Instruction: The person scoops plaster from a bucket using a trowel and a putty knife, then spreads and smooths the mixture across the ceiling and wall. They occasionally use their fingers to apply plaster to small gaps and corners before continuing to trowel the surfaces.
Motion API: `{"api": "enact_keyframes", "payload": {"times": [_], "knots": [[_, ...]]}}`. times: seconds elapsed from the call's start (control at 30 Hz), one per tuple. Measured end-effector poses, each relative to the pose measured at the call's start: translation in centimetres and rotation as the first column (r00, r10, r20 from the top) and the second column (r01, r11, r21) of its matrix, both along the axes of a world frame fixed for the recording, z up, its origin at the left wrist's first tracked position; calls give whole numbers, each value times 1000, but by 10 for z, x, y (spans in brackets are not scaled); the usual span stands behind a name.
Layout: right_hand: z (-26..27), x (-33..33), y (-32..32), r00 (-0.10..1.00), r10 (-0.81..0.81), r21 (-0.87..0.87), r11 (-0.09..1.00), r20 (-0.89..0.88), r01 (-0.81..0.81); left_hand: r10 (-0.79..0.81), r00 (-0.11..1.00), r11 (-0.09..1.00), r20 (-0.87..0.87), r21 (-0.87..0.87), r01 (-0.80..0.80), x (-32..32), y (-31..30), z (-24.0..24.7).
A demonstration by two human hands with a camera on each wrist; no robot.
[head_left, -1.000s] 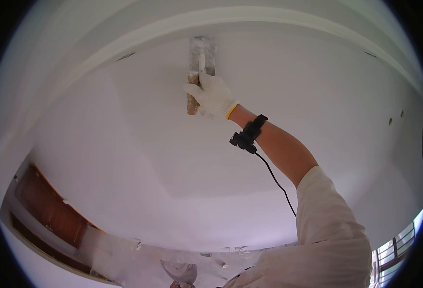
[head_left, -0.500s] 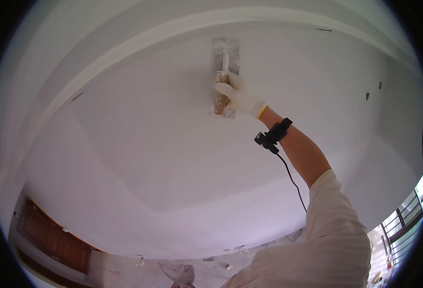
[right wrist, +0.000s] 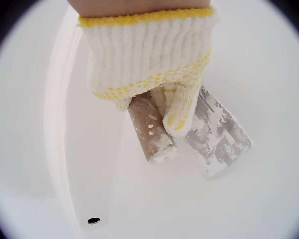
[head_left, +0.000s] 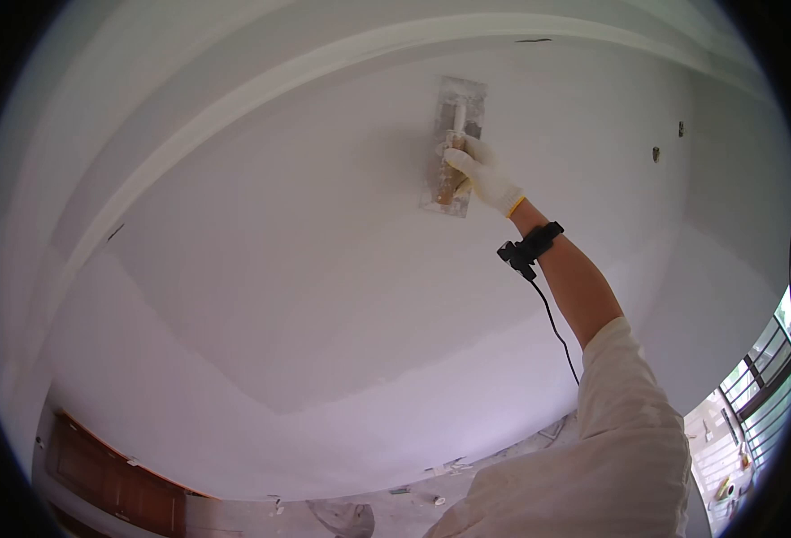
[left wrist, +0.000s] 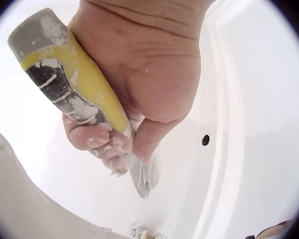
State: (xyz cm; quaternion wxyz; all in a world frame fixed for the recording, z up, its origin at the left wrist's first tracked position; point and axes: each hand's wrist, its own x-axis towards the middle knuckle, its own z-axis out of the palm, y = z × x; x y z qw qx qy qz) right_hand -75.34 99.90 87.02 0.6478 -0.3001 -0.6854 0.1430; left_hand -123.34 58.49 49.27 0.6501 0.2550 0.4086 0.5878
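Observation:
In the head view, my right hand (head_left: pixel 485 175), in a white knit glove, grips the handle of a plastering trowel (head_left: pixel 474 97) whose flat blade lies along the white wall (head_left: pixel 324 269). From the right wrist view, the worn wooden handle (right wrist: pixel 152 132) runs out under the glove, and the metal blade (right wrist: pixel 222 142) is smeared with white putty. My bare left hand (left wrist: pixel 157 74), seen only in the left wrist view, is wrapped around the yellow, black and grey handle of a putty knife (left wrist: pixel 89 84). White paste coats its fingers; part of the blade (left wrist: pixel 147 181) shows beyond them.
A curved white moulding (head_left: pixel 386 36) runs along the wall's top. Two small holes, one an open socket (head_left: pixel 656 154), sit at the right. A brown door (head_left: pixel 117 475) is low left, a barred window (head_left: pixel 763 386) low right. A black cable (head_left: pixel 552 323) hangs from the right wrist camera.
The right hand and trowel have moved to the right across the wall in the head view, the trowel now slightly tilted. The view has also turned, showing more of the window side.

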Motion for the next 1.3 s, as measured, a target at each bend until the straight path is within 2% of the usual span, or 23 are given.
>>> {"api": "enact_keyframes", "payload": {"times": [0.1, 0.17, 0.23, 0.27, 0.33, 0.43, 0.47, 0.6, 0.63, 0.67, 0.77, 0.8, 0.83, 0.9, 0.93, 1.0, 1.07, 1.13, 1.17, 1.2, 1.23, 1.27, 1.3], "knots": [[-9, -2, -12, 990, -16, -171, 985, -140, -8, -38, 999, 998, 36, 42, 36, -10, 11, 14], [-30, -7, -50, 940, 304, -261, 906, -152, -335, -179, 984, 979, -3, 102, 178, -10, 30, 39], [-66, -54, -90, 650, 430, -172, 737, -626, -653, -350, 900, 937, -262, -86, 339, -48, 55, -11], [-88, -74, -94, 655, 412, -224, 713, -633, -665, -368, 904, 930, -218, -69, 361, -29, 61, 58], [-137, -112, -102, -147, 785, 141, -77, -602, -987, -618, 735, 757, -279, 40, 652, -35, 93, 91], [-201, -159, -129, -272, 491, 308, -8, -828, -951, -752, 397, 414, -526, 90, 906, -22, 134, 150], [-162, -198, -172, 37, 26, -19, 509, -999, -861, -764, 349, 369, -543, 75, 926, -18, 142, 158], [-173, -222, -195, 105, -90, -136, 475, -990, -869, -831, 339, 375, -441, 6, 927, -12, 153, 169], [-181, -198, -194, 376, 292, -298, 279, -879, -913, -825, 360, 396, -435, 10, 918, -9, 154, 167], [-184, -183, -190, 443, 678, -494, 134, -586, -859, -833, 431, 430, -345, 85, 899, -12, 154, 170], [-175, -145, -191, 542, 822, -866, 135, -174, -482, -812, 546, 509, -205, 210, 835, -38, 144, 170], [-220, 3, -177, 564, 826, -966, 153, 9, -208, -808, 564, 529, -170, 212, 822, 85, 151, 127], [-261, 73, -159, 575, 813, -838, 374, 90, -398, -804, 579, 552, -133, 194, 811, 154, 170, 112], [-276, 59, -169, 533, 357, -483, 869, 767, 112, -707, 688, 655, -162, 217, 724, 146, 156, 120], [-295, 54, -173, 535, 353, -481, 869, 768, 116, -611, 770, 735, -186, 228, 639, 145, 148, 123], [-341, 39, -175, 984, 173, -801, 583, -42, -137, -459, 818, 807, -346, 222, 547, 140, 135, 115], [-348, 15, -177, 784, 109, -681, 433, -610, -590, -220, 836, 903, -502, 219, 370, 148, 137, 100], [-381, -20, -163, 497, -124, -511, 279, -859, -813, -111, 790, 935, -602, 205, 288, 151, 148, 89], [-397, -42, -161, 315, -123, -336, 237, -941, -911, -144, 785, 929, -603, 192, 317, 152, 155, 83], [-411, -57, -162, -54, -17, 54, 1, -998, -999, -53, 712, 908, -700, 263, 326, 154, 164, 73], [-371, -85, -182, -141, 93, 139, -25, -986, -990, 51, 629, 878, -775, 335, 342, 155, 171, 67], [-393, -103, -182, -35, 0, 35, 33, -999, -999, 122, 438, 847, -891, 324, 422, 156, 177, 66], [-429, -131, -180, 12, 141, 9, 150, -990, -989, 110, 438, 838, -892, 321, 442, 155, 180, 64]]}}
